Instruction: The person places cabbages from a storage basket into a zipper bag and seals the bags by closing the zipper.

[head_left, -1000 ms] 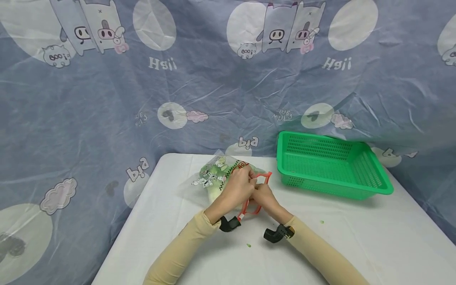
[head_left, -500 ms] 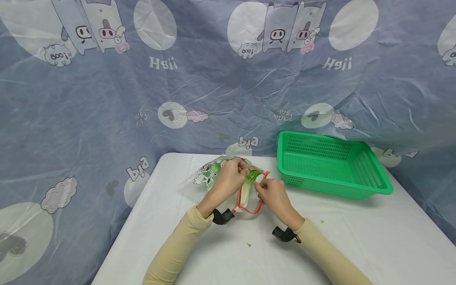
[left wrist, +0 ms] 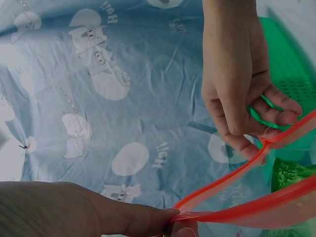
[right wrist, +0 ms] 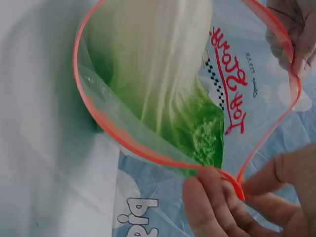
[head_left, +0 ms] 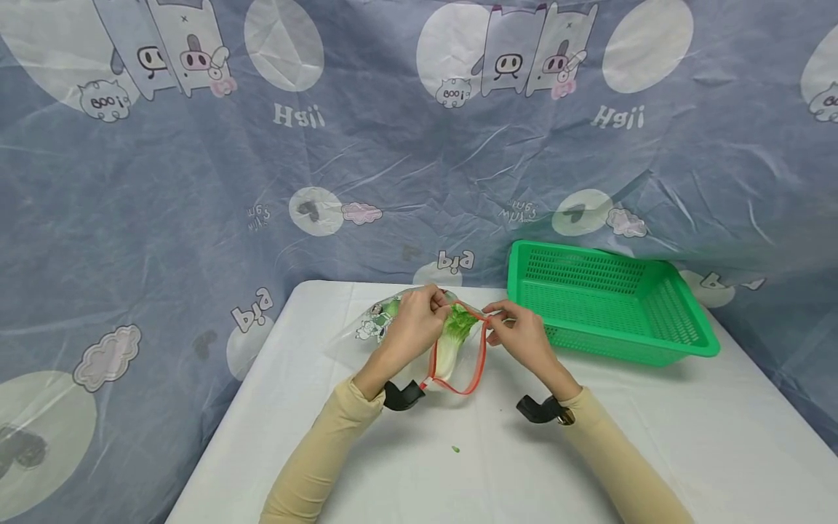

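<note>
A clear zip bag (head_left: 483, 356) with a red rim and printed cartoon figures lies on the white table, its mouth spread wide. Inside is a Chinese cabbage (head_left: 450, 351), pale stalk toward the person and green leafy end away; the right wrist view shows the cabbage (right wrist: 163, 74) close up. My left hand (head_left: 414, 324) pinches the rim on the left side between thumb and finger. At the rim's far right corner, my right hand (head_left: 521, 335) pinches the red strip with its fingertips, as the right hand (left wrist: 237, 94) in the left wrist view also shows.
A green perforated basket (head_left: 615, 346) stands at the back right, close behind the right hand. A small green leaf scrap (head_left: 455, 449) lies on the white tablecloth (head_left: 484, 480) between the forearms. A blue-grey patterned curtain (head_left: 393, 160) hangs behind the table.
The hands have moved apart from being close together, the right one going right. The bag's mouth has spread open, bringing the cabbage inside into view.
</note>
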{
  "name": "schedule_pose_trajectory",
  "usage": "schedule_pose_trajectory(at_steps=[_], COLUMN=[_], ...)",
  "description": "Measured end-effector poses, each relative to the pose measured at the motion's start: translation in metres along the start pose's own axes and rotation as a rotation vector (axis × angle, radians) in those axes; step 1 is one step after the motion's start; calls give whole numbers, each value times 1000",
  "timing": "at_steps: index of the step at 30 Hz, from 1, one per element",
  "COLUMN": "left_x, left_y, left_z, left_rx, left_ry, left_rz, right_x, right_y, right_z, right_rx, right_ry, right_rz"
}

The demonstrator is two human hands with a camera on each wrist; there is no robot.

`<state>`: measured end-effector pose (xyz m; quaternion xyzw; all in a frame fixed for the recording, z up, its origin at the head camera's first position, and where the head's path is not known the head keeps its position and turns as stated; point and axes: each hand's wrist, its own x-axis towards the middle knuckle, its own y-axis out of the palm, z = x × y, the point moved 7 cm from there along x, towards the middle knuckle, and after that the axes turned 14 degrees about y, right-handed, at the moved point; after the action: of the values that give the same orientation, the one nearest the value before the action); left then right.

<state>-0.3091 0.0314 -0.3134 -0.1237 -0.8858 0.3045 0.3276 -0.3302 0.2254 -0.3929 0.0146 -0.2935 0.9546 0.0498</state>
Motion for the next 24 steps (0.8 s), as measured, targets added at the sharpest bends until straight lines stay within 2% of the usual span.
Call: schedule_pose_trajectory(at_steps=[5, 9, 14, 18, 24], left_x=[-1, -2, -4, -6, -7], left_y=[-7, -15, -32, -44, -52], left_z=[1, 1, 2, 5, 5], left_rx=[-17, -56, -103, -183, -283], left_ry=[-22, -43, -61, -74, -52], left_rz=[-9, -21, -28, -26, 7], right_x=[-3, -4, -13, -25, -47], right_y=[-3, -9, -22, -37, -48], right_z=[7, 9, 22, 39, 62], right_rx=[-78, -79, 1, 65, 151], right_ry=[-53, -116, -198, -283, -364], right_rz=[73, 126, 165, 188, 352])
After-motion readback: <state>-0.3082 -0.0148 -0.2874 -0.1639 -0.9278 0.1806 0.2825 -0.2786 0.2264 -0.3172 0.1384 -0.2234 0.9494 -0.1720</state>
